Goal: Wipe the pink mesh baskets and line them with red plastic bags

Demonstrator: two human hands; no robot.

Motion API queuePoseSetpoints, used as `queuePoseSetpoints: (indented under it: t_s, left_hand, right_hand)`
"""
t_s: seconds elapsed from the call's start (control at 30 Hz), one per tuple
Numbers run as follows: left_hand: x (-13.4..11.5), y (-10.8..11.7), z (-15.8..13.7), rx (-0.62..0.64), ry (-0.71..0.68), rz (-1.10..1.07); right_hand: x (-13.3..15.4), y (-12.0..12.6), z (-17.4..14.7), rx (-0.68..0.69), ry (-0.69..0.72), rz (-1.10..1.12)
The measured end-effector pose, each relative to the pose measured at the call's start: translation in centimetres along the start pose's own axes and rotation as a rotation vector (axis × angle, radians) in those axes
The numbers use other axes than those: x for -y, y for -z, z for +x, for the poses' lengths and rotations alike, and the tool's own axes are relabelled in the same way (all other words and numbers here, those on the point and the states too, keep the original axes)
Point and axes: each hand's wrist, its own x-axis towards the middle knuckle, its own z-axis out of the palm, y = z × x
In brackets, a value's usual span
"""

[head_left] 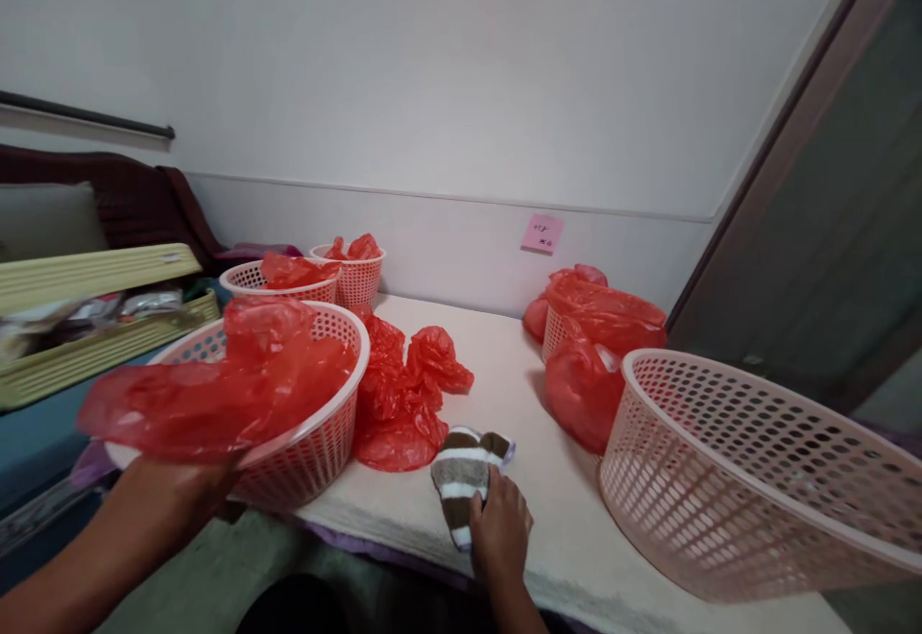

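Five baskets (648, 490), one striped cloth (461, 473), two hands (502, 521)

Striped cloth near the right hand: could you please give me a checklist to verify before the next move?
1. Right hand touches striped cloth: ok, at its edge.
2. Firm grip there: cannot tell.
3. Striped cloth apart from large right basket: ok.
4. Left hand's grip visible: not ok, fingers are partly hidden.
5. Red bag fully inside near left basket: not ok, it overhangs the rim.
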Motion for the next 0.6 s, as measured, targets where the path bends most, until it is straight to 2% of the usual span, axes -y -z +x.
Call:
queuePoseSetpoints:
  t_s: [0.07,0.17,0.23,0.3,0.4,0.47,0.53,0.6]
  left_hand:
    - [-0.3,-0.1,1.0,0.115,-0.016,0.126]
    - [0.0,-0.3,1.9,0.263,0.048,0.224]
    - [0.6,-0.5,2.2,0.256,0.065,0.24]
    - [1.3,-0.8,2.4,0.189,0.058,0.224]
    - [1.9,-0.9,2.7,0.052,-0.054,0.218]
    - [1.9,-1.0,3.0,0.005,-0.146,0.233]
    - [1.9,-1.0,3.2,0.04,-0.162,0.24]
    - [2.0,-1.0,3.5,0.131,-0.118,0.239]
  right_hand:
    - [0.0,-0.1,0.0,-0.004,0.003,0.015]
    - [0.0,-0.2,0.1,-0.008,0.001,0.031]
    - [-0.1,-0.3,0.1,-0.014,0.003,0.037]
    - [-0.2,-0.3,0.2,-0.009,0.006,0.046]
    - [-0.2,-0.2,0.7,0.018,-0.005,0.067]
    - [-0.1,-0.2,1.0,0.035,-0.031,0.09]
    - [0.2,-0.2,1.3,0.047,-0.068,0.116]
    - [0.2,-0.3,1.6,0.05,-0.11,0.134]
